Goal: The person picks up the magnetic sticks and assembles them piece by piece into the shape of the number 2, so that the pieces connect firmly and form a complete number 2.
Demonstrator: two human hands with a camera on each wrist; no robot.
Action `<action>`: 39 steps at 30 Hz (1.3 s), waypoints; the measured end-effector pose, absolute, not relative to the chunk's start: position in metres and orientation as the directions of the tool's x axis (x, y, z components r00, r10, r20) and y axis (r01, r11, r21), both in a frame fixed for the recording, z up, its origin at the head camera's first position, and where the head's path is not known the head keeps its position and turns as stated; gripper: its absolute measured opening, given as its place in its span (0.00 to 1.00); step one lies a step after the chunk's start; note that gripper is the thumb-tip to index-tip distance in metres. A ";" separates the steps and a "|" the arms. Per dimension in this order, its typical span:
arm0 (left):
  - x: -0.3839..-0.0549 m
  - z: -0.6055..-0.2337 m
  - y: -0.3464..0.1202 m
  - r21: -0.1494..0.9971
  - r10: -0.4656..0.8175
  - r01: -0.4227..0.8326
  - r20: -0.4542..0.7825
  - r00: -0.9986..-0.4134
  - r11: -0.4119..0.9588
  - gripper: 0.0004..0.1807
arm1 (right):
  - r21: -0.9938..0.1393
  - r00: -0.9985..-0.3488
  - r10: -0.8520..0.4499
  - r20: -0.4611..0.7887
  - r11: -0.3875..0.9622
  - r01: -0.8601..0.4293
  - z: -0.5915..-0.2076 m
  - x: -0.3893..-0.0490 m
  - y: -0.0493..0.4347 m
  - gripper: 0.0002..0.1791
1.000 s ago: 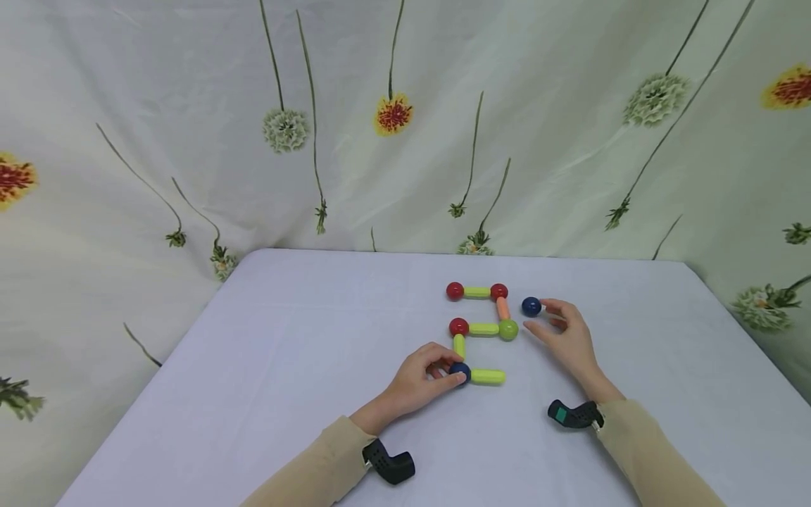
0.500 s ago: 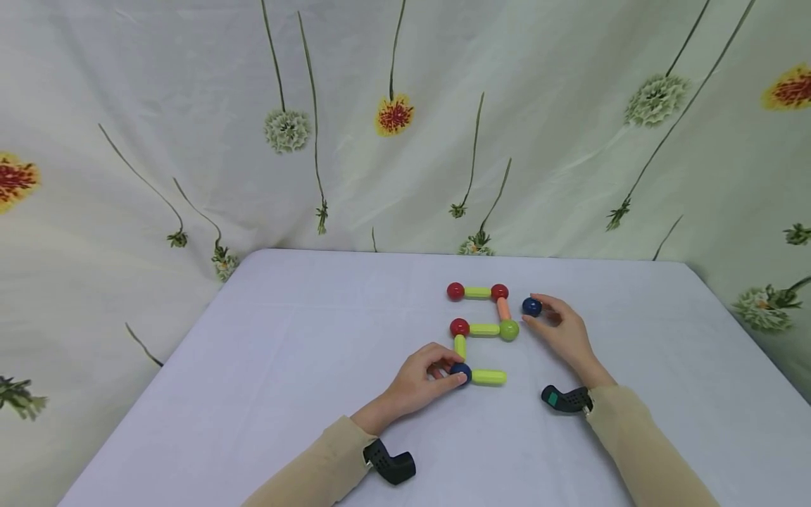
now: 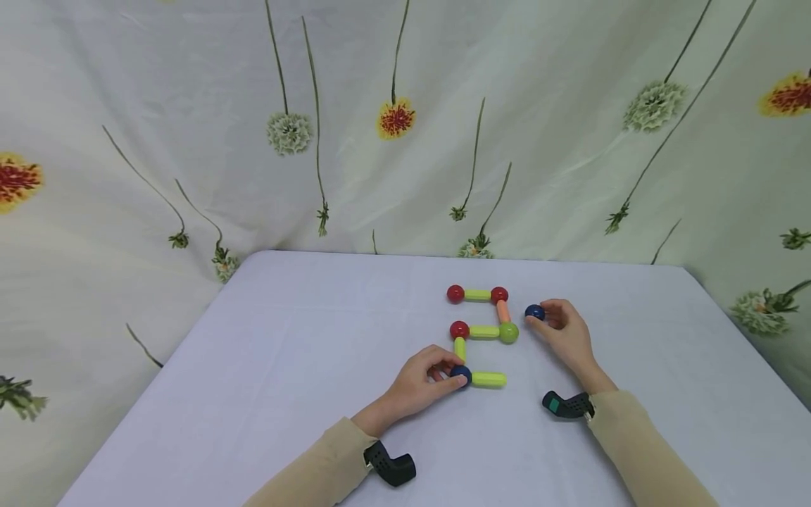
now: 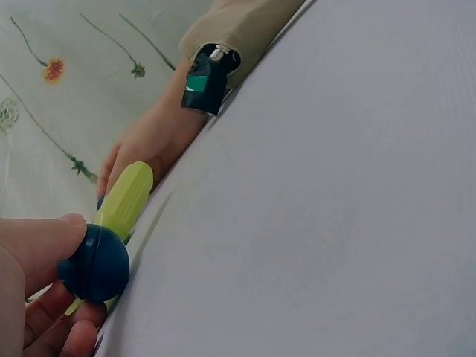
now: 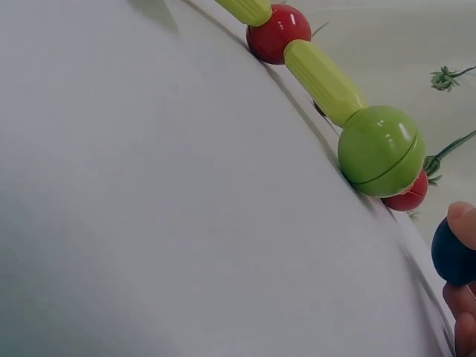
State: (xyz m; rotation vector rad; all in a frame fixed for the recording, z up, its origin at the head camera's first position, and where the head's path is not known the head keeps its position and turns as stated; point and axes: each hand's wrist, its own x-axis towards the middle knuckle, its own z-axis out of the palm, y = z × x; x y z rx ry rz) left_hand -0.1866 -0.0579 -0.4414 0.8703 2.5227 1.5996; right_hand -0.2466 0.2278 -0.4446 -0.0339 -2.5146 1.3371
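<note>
My left hand point(image 3: 415, 384) pinches a dark blue ball point(image 4: 95, 264) between thumb and fingers. From that ball a yellow-green rod point(image 3: 489, 379) points right, and another yellow-green rod point(image 3: 460, 349) runs back to a red ball point(image 3: 459, 330). A further rod point(image 3: 484, 332) links this red ball to a green ball point(image 5: 381, 151). An orange rod point(image 3: 503, 311) leads on to a second red ball point(image 3: 499, 295), joined by a rod point(image 3: 478, 295) to a third red ball point(image 3: 455, 294). My right hand point(image 3: 567, 338) pinches a separate dark blue ball point(image 3: 535, 312), apart from the chain on its right.
A white cloth covers the table point(image 3: 304, 338). Behind its far edge hangs a pale curtain point(image 3: 545, 105) with a flower print. Each wrist wears a black camera mount, the left one point(image 3: 391, 465) and the right one point(image 3: 569, 405).
My right hand has closed from loose fingers beside the blue ball to a pinch on it, and has shifted it very slightly right. The left hand stays on its ball.
</note>
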 end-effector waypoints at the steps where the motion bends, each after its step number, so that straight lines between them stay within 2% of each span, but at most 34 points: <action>1: -0.186 -0.441 -0.058 0.842 0.469 0.436 0.260 -0.844 0.317 0.14 | -0.820 -0.957 0.163 0.242 0.562 -0.112 -0.445 -0.246 0.228 0.27; 8: -0.186 -0.441 -0.057 0.839 0.469 0.438 0.261 -0.844 0.322 0.14 | -0.832 -0.960 0.153 0.233 0.542 -0.116 -0.446 -0.240 0.231 0.29; 18: -0.187 -0.441 -0.056 0.832 0.466 0.448 0.271 -0.842 0.326 0.13 | -0.798 -0.963 0.079 0.256 0.580 -0.165 -0.445 -0.230 0.230 0.26; 39: -0.188 -0.443 -0.056 0.827 0.465 0.461 0.286 -0.837 0.322 0.12 | -0.799 -0.954 -0.061 0.292 0.532 -0.279 -0.447 -0.201 0.222 0.22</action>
